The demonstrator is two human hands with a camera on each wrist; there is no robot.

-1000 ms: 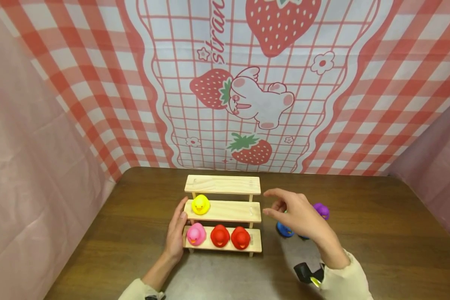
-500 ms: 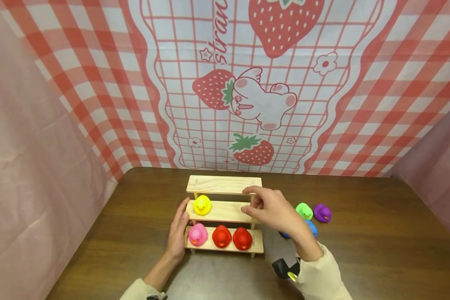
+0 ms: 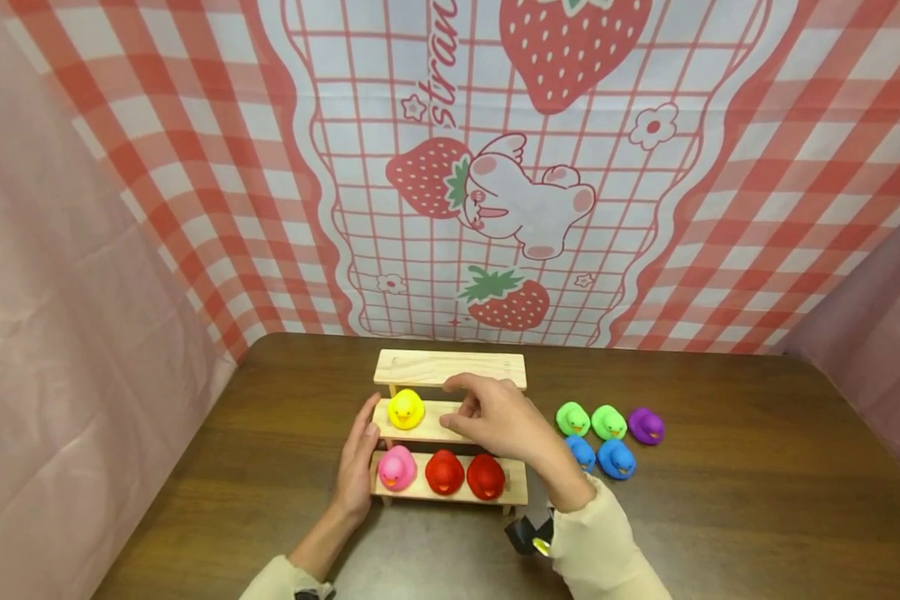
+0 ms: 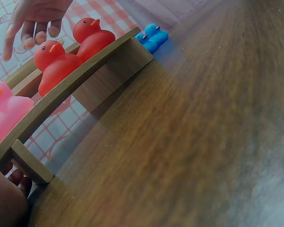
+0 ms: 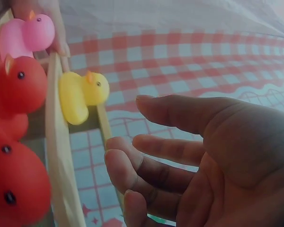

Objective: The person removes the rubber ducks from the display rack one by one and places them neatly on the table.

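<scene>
A three-tier wooden display stand (image 3: 450,364) stands on the table. My left hand (image 3: 356,467) holds its left end, with some fingertips showing under the bottom plank in the left wrist view. My right hand (image 3: 498,417) hovers over the right part of the middle tier, thumb and fingers apart, holding nothing. A yellow rubber duck (image 3: 406,409) sits at the left of that tier, beyond the right fingertips. On the bottom tier, a pink rubber duck (image 3: 397,468) is followed by two red rubber ducks, one in the middle (image 3: 444,472) and one farther right (image 3: 486,477).
Right of the stand, two green ducks (image 3: 609,422), two blue ducks (image 3: 617,459) and a purple duck (image 3: 647,426) are grouped on the brown table (image 3: 720,500). A strawberry-patterned cloth (image 3: 450,208) hangs behind the table.
My right hand has moved left from beside the stand to over its middle tier, uncovering the green and blue ducks. My left hand stays at the stand's left end.
</scene>
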